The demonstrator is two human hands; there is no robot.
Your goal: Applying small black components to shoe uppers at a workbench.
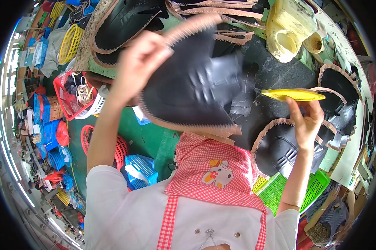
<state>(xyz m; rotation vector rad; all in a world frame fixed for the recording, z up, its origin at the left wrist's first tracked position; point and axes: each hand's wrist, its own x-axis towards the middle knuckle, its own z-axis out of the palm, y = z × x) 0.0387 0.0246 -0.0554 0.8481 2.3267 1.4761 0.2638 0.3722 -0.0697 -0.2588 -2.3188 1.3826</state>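
Over the dark worktop [275, 71]: one black shoe-upper piece [183, 83] with a tan saw-toothed border is held up in the air, tilted, in front of the checked apron [196, 150]; its far end is blurred.
Left hand [144, 66]: fingers and thumb are clamped on the border of this piece, near its upper corner; the hand is also somewhat blurred.
Right hand [306, 121]: fingers are together around a yellow-handled tool [294, 95], gripping it from below, around the middle of the handle.
Tool tip: thin and dark, it points toward the piece and seems apart from it, though near; whether it is a blade or another kind of point, one cannot tell.
Neighbouring pieces: similar black uppers [127, 23] lie beyond the left hand, and a second group [275, 146] lies beside the right forearm.
Good grip: it would be wise to pinch only the border, so that the smooth black face does not get a crease.
Good support: the loose end hangs free, so resting it on the worktop should make it steadier for close work.
Good care: the tip should better stay turned away from the left fingers and from the black face, and approach only when the piece is calm.
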